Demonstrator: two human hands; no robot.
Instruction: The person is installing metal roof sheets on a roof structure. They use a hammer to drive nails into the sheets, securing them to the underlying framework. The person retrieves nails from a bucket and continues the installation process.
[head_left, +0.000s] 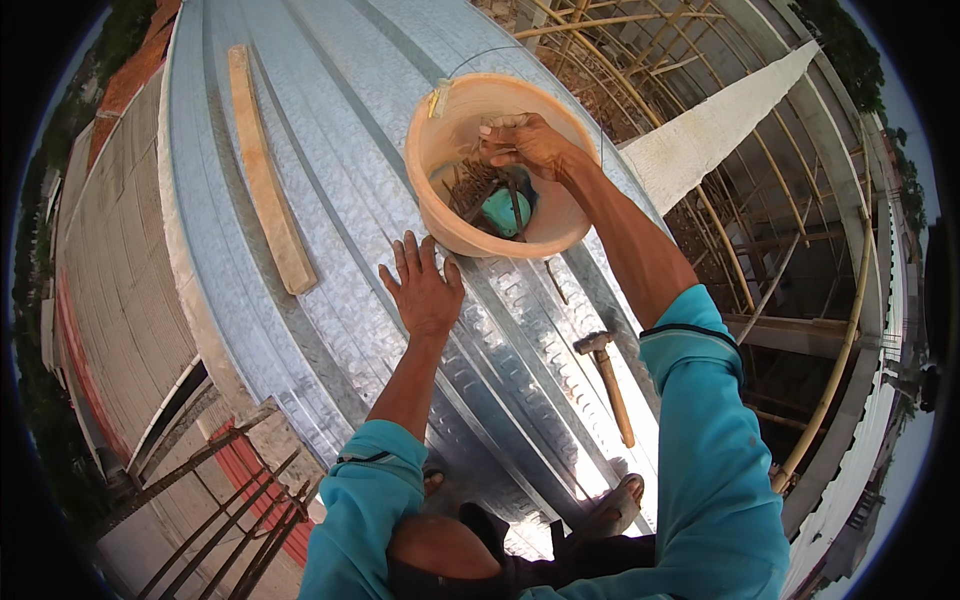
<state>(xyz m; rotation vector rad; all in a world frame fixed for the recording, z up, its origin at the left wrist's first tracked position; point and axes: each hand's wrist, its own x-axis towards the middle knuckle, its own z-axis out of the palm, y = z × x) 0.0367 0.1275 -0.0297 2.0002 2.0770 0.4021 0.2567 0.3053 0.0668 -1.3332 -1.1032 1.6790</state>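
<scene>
Here the right hand reaches into an orange plastic bucket at about twelve o'clock from the person, fingers pinched narrow over a heap of rusty nails in its bottom; whether a nail is actually gripped cannot be told; the left hand lies flat with fingers spread wide on the corrugated metal sheeting, just beside the bucket at its seven o'clock; a wooden-handled hammer lies at five o'clock from the bucket; a timber plank rests well apart at nine o'clock.
</scene>
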